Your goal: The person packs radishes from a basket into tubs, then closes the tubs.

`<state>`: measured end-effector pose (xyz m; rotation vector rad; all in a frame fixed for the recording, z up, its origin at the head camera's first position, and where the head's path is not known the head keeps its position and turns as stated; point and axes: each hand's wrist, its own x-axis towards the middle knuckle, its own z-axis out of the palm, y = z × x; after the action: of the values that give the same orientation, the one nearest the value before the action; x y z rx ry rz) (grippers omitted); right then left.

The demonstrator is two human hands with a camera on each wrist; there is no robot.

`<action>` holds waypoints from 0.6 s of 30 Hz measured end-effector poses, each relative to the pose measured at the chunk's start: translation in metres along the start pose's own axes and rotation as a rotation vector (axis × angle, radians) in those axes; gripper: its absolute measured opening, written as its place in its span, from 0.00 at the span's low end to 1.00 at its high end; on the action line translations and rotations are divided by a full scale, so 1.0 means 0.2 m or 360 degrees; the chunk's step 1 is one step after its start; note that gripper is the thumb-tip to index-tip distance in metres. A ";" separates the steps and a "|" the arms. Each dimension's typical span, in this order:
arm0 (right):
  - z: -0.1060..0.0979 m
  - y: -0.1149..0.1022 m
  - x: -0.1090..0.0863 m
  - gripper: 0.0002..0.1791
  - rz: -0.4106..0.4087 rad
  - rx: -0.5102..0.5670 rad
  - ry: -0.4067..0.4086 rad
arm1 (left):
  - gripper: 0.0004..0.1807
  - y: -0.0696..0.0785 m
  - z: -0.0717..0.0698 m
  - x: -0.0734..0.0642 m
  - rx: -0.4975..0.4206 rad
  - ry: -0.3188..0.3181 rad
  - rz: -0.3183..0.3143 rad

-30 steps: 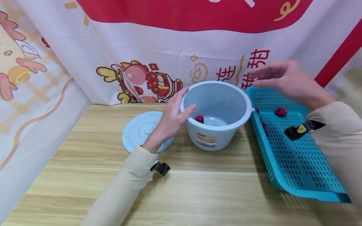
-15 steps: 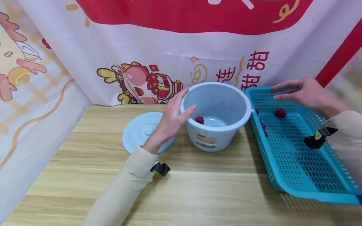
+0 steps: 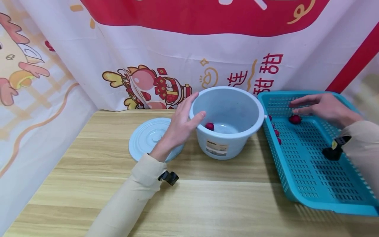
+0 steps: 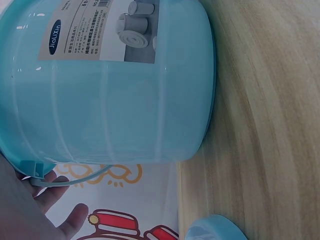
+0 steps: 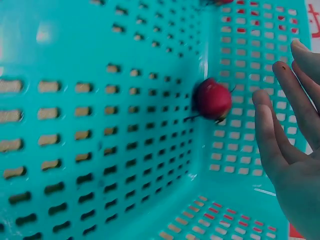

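Note:
In the head view my left hand (image 3: 179,125) rests at the left rim of a light blue plastic bucket (image 3: 228,144), its thumb over the edge and its fingers fairly straight along the outside. The left wrist view shows those fingers by the thin bucket handle (image 4: 75,181). One small round red radish-like piece (image 3: 209,126) lies inside the bucket. Over the far end of a teal perforated basket (image 3: 288,177), my right hand (image 3: 325,107) reaches down with spread fingers. Right below them is another red piece (image 5: 212,100), with thin dark tails; a gap separates it from the fingers in the right wrist view.
A round light blue lid (image 3: 145,140) lies on the wooden table (image 3: 219,204), left of the bucket. Several more red pieces (image 3: 276,133) line the basket's left wall. Behind everything hangs a printed white and red cloth (image 3: 165,42).
My right hand has moved right and down from beside the bucket to over the red piece in the basket. The left hand has stayed at the bucket's rim.

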<state>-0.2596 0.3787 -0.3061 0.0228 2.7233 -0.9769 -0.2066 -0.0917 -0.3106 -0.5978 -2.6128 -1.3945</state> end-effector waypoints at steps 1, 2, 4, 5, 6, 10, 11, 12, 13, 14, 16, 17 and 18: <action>0.00 0.01 0.00 0.43 0.0005 0.0003 -0.0005 | 0.43 0.00 0.00 0.00 0.0001 0.0002 0.0001; 0.00 0.02 0.00 0.43 0.0010 0.0002 -0.0008 | 0.43 0.00 0.00 0.00 0.0001 0.0002 0.0002; 0.00 0.03 0.00 0.43 0.0019 0.0008 -0.0012 | 0.43 0.00 0.00 0.00 0.0000 0.0002 0.0005; 0.01 0.04 0.01 0.43 0.0029 0.0015 -0.0014 | 0.43 0.01 0.00 0.00 0.0001 0.0001 0.0008; 0.01 0.05 0.01 0.43 0.0036 0.0021 -0.0025 | 0.43 0.01 0.00 0.00 0.0002 0.0001 0.0010; 0.01 0.07 0.01 0.41 0.0049 0.0022 -0.0047 | 0.43 0.01 0.00 0.00 0.0002 0.0003 0.0016; 0.01 0.07 0.02 0.40 0.0048 0.0020 -0.0061 | 0.43 0.01 0.00 0.00 0.0002 0.0003 0.0016; 0.02 0.08 0.02 0.39 0.0045 0.0015 -0.0076 | 0.43 0.01 0.00 0.00 -0.0001 0.0003 0.0015; 0.02 0.08 0.02 0.38 0.0046 0.0006 -0.0085 | 0.43 0.01 0.00 0.00 -0.0002 0.0003 0.0015; 0.02 0.08 0.03 0.38 0.0047 -0.0001 -0.0097 | 0.43 0.01 0.00 0.00 -0.0003 0.0003 0.0014; 0.03 0.09 0.03 0.39 0.0048 -0.0019 -0.0120 | 0.43 0.01 0.00 0.00 -0.0005 0.0003 0.0012; 0.04 0.09 0.04 0.39 0.0049 -0.0024 -0.0133 | 0.43 0.01 0.00 0.00 -0.0003 0.0003 0.0011; 0.04 0.09 0.04 0.38 0.0049 -0.0031 -0.0136 | 0.43 0.01 0.00 0.00 -0.0003 0.0003 0.0011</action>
<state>-0.2634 0.3866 -0.3247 0.0194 2.6466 -0.9213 -0.2055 -0.0918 -0.3097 -0.6048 -2.6057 -1.3949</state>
